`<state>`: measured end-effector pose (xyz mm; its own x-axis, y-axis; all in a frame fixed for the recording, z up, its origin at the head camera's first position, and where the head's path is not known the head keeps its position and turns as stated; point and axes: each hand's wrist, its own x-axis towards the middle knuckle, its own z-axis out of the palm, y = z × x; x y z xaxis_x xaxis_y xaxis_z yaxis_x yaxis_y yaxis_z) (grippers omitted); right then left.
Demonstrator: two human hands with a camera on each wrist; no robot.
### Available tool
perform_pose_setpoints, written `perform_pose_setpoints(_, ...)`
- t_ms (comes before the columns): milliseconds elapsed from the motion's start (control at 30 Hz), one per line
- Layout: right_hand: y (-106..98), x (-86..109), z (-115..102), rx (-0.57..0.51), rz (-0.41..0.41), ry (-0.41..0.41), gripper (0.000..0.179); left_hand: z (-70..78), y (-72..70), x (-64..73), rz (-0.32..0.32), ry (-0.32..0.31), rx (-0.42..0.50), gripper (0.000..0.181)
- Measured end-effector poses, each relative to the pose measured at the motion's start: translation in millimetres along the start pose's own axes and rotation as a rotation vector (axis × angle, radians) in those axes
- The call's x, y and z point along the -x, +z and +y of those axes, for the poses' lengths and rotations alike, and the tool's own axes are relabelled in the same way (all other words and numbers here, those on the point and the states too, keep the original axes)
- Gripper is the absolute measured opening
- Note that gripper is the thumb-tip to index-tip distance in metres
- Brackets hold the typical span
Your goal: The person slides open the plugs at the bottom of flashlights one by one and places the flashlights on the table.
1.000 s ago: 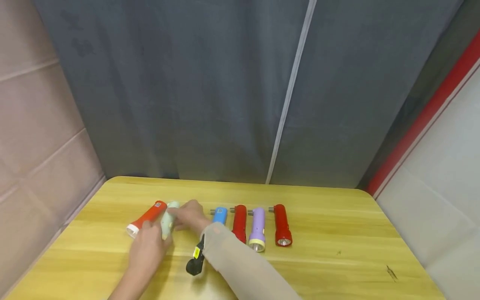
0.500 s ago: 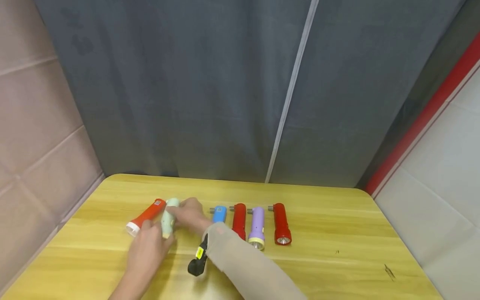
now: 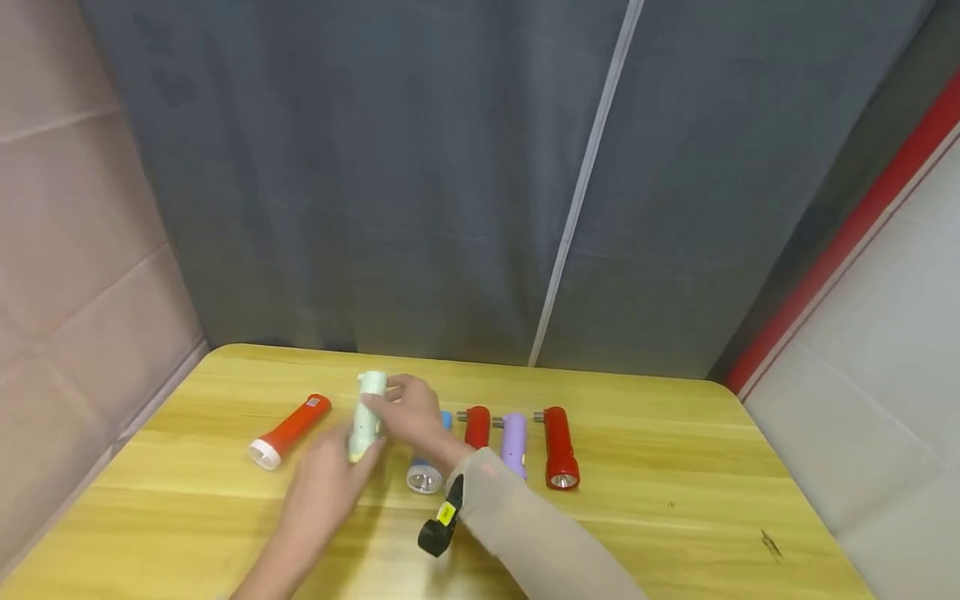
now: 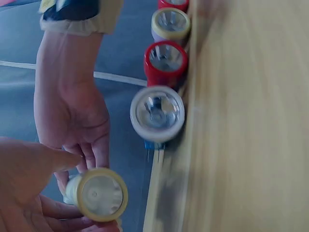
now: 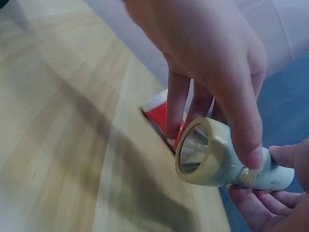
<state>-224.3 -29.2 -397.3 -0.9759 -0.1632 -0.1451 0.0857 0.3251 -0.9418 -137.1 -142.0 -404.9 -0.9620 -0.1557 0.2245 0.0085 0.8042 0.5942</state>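
A pale green flashlight with a cream head is held up by both hands, tilted, its lens end toward the person. My left hand grips it near the head; in the right wrist view its thumb lies on the yellow switch. My right hand pinches the tail end between thumb and fingers. The lens faces the left wrist camera and looks unlit. An orange-red flashlight with a white head lies to the left of the hands. Behind the right wrist, a blue flashlight is partly hidden.
To the right, a red flashlight, a purple one and another red one lie in a row, plug prongs showing. The wooden table ends at a grey curtain. A black wrist strap hangs below the right wrist.
Both hands have raised the pale green flashlight and carried it right, away from the orange-red one. The blue flashlight's lens now shows, while the right forearm covers more of the row.
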Motion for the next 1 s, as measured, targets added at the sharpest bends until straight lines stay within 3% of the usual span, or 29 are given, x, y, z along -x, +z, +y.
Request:
perform_pose_setpoints(133,-15.4,7.3,0.1,0.065,0.005,-0.11,0.049,8.5,3.2,-5.4,-0.057,-0.063,0.095,0.024)
perform_pose_setpoints(333,-36.9,22.6,-1.4,0.101,0.02,-0.269,0.05,22.3,14.7,-10.5,-0.075,-0.076,0.19,0.032)
perform_pose_setpoints(533,-60.0,35.4,-3.6,0.075,0.022,-0.334,0.051,39.0,19.8,-10.8,-0.041,-0.035,0.291,0.037)
perform_pose_setpoints(800,-93.2,53.3,-1.8,0.038,0.05,-0.397,0.048,61.5,26.7,-8.3,-0.088,-0.014,0.503,0.038)
perform_pose_setpoints(1000,-118.7,65.4,-0.8,-0.054,0.064,-0.436,0.049,83.2,32.0,-7.1,-0.091,0.077,0.58,0.035)
